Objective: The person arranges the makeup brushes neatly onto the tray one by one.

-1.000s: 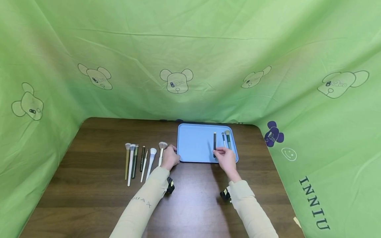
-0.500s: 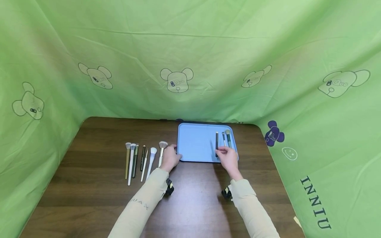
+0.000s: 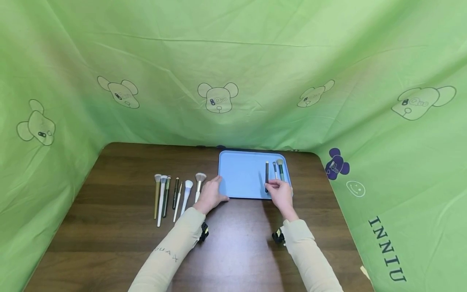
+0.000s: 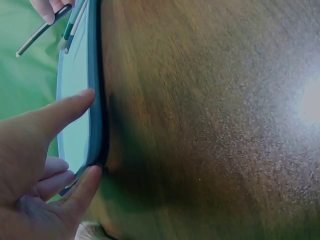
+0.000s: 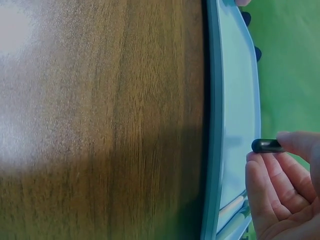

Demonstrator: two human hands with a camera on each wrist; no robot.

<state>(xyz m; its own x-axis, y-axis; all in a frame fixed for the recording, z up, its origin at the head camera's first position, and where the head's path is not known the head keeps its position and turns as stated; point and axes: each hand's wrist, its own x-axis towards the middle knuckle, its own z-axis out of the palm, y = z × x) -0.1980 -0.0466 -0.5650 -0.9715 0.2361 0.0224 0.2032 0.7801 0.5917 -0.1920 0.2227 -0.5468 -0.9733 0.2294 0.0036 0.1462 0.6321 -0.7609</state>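
A slim black makeup brush [image 3: 267, 174] is pinched near its handle end between the thumb and fingers of my right hand [image 3: 281, 194], over the right part of a blue tray [image 3: 240, 178]. To its right on the tray are a small thin brush [image 3: 275, 168] and a green-handled brush [image 3: 280, 168], their lower ends hidden by that hand. My left hand [image 3: 211, 194] is at the tray's front left corner. In the left wrist view its thumb [image 4: 70, 112] stretches to the front rim, and a fingertip is by the corner.
Left of the tray, several makeup brushes lie side by side on the brown wooden table [image 3: 109, 227], among them a fan-shaped one [image 3: 200, 178] beside my left hand and a white one [image 3: 159, 207]. Green cloth [image 3: 219, 52] hangs behind and at both sides.
My right hand has moved slightly right with the black brush, closer to the other two on the tray. My left hand has shifted right at the tray corner, with its thumb spread farther out.
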